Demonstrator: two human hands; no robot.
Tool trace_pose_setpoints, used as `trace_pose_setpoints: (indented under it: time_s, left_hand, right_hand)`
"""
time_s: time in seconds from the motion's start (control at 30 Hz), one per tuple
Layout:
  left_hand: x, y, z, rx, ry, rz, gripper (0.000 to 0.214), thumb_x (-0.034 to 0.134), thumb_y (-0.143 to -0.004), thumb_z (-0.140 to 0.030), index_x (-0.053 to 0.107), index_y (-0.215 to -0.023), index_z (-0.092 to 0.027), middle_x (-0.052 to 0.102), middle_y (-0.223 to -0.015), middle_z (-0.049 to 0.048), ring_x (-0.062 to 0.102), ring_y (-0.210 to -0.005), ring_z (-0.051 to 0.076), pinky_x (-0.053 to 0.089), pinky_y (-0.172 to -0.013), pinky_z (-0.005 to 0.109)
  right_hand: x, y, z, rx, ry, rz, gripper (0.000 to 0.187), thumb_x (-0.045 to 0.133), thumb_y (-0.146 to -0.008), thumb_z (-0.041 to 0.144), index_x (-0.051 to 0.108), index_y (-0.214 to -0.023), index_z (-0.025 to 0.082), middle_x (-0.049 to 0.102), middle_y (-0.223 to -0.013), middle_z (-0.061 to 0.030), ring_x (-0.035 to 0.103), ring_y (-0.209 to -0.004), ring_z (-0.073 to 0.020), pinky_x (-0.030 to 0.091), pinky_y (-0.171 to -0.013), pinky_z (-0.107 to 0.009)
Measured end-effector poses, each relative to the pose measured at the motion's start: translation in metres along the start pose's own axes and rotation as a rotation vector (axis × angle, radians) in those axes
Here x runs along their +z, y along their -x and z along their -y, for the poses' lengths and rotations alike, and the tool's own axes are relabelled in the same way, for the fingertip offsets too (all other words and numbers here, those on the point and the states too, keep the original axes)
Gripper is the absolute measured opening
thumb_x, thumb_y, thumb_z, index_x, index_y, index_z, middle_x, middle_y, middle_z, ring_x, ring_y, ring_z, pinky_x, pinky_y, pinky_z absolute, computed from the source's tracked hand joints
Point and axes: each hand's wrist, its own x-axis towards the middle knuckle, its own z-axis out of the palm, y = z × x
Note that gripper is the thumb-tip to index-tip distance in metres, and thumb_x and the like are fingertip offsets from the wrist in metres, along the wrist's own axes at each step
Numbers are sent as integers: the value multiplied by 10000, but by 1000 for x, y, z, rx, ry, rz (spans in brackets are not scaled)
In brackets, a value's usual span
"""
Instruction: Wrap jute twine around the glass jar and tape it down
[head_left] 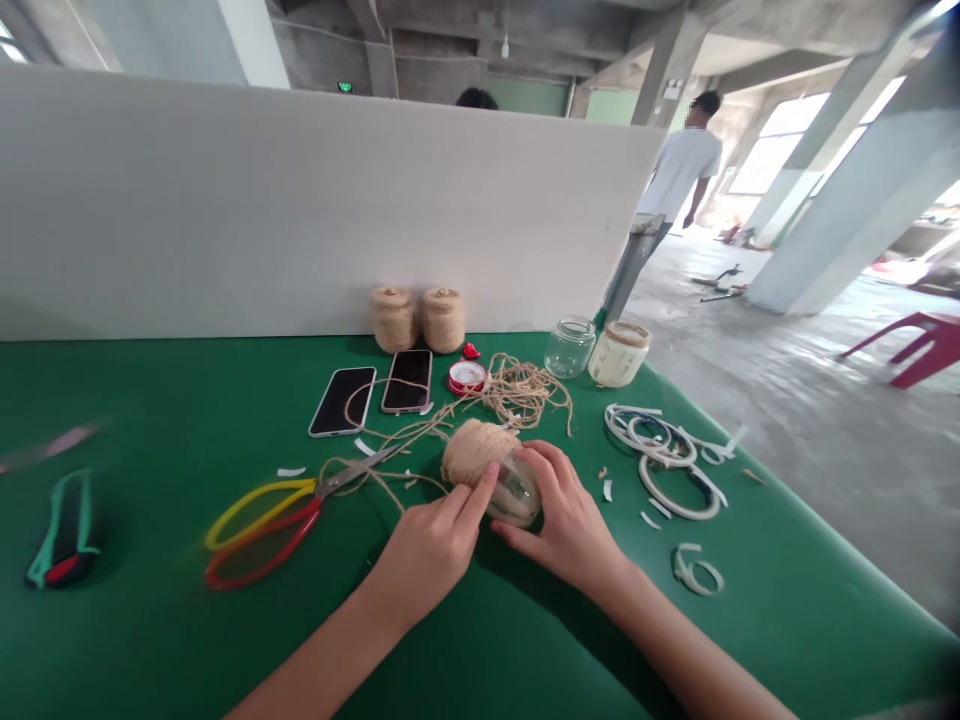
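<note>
From my remote seat I saw the jar (517, 495) lying on its side near the middle of the green table (187, 620), its long axis running from about 10 o'clock to 4 o'clock. The 10 o'clock end was covered by a twine wrap (472, 450) and the 4 o'clock end was bare glass. Both hands were on it, neither clearly nearer. The left hand (431, 545) came in from 7 o'clock with its fingers stretched out, not curled around anything I could see. Their tips pressed on the wrap where it met the glass, so the jar lay at 1 o'clock from those fingertips and touched them. The right hand (570, 520) came in from 4 o'clock and cupped the bare glass end, thumb on the near side and fingers over the top, gripping the jar, which sat at 10 o'clock from its palm. A strand ran from the wrap toward 9 o'clock, past the scissors (300, 505), whose blades pointed at the jar. A loose twine tangle (517, 390) lay at 12 o'clock, with two phones (343, 400) at 11 o'clock and two spools (392, 318) beyond them against the white board (225, 200). An empty glass jar (569, 346) stood at 1 o'clock, and white rings (660, 440) lay at 3 o'clock, well apart from the hands.
</note>
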Motion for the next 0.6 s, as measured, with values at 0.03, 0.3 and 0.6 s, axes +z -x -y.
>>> trace_pose_setpoints:
  time_s: [0.03, 0.3, 0.6]
  left_hand:
    - [0, 0, 0, 2, 4, -3, 532, 340, -866, -42, 228, -1384, -90, 584, -790, 27, 565, -578, 114, 444, -461, 214]
    - [0, 0, -1, 9, -24, 28, 562, 332, -842, -23, 216, -1389, -86, 575, -789, 29, 561, -578, 113, 448, -469, 213]
    - [-2, -1, 0, -10, -13, 35, 573, 331, -840, -31, 217, -1395, -115, 570, -760, 18, 563, -583, 120, 455, -477, 215]
  right_hand:
    - [-1, -1, 0, 21, -5, -3, 652, 656, -703, 374, 342, -1254, 222, 405, -1259, -114, 429, -1169, -262, 428, -946, -415]
    - [-1, -4, -1, 174, -112, -82, 560, 649, -703, 385, 401, -1183, 237, 519, -1156, -76, 536, -1050, -243, 462, -872, -386]
    - [1, -4, -4, 224, -175, -34, 491, 560, -787, 425, 387, -1198, 220, 561, -1130, -72, 568, -1003, -214, 478, -839, -353]
